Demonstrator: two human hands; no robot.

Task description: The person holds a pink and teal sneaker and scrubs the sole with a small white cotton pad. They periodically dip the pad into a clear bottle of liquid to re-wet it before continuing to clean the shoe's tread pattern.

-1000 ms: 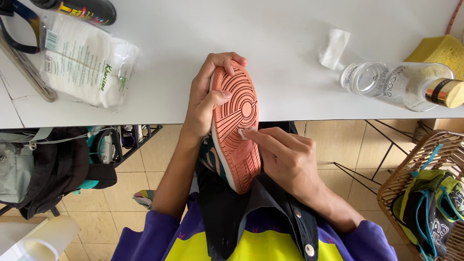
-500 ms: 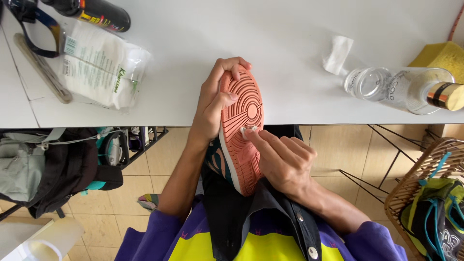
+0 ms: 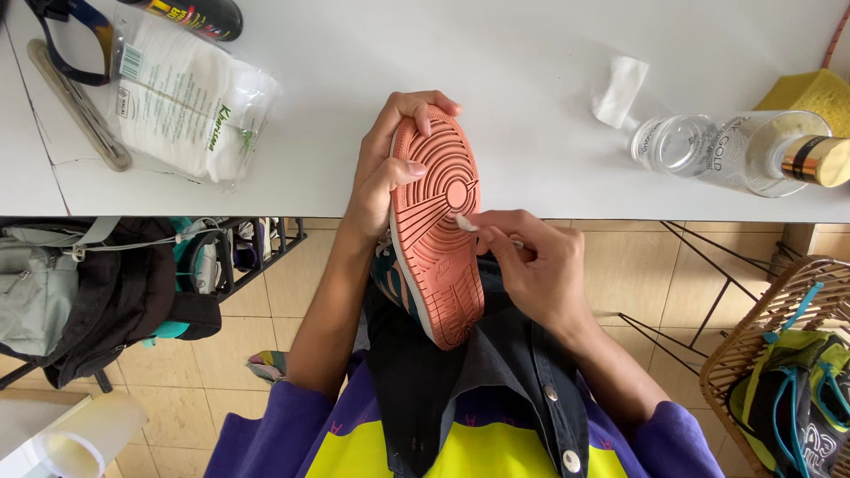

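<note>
A sneaker (image 3: pixel 438 235) is held sole-up at the white table's (image 3: pixel 496 80) front edge, its salmon-pink ribbed sole facing me. My left hand (image 3: pixel 385 168) grips the toe end, fingers curled over the tip and thumb on the sole. My right hand (image 3: pixel 531 265) pinches a small white cotton pad (image 3: pixel 465 222) and presses it against the sole's right side near the round tread pattern. A dark apron and purple-yellow top lie below the shoe.
On the table stand a plastic bag of white cotton (image 3: pixel 181 102), a dark spray can (image 3: pixel 190 13), a strap, a clear bottle on its side with a gold cap (image 3: pixel 744 150), a white scrap (image 3: pixel 620 88) and a yellow sponge (image 3: pixel 810 88). Bags lie at the left, a wicker basket (image 3: pixel 779 363) at the right.
My right hand has slid the cotton pad from the sole's middle to its right side. The left hand keeps the same grip on the toe.
</note>
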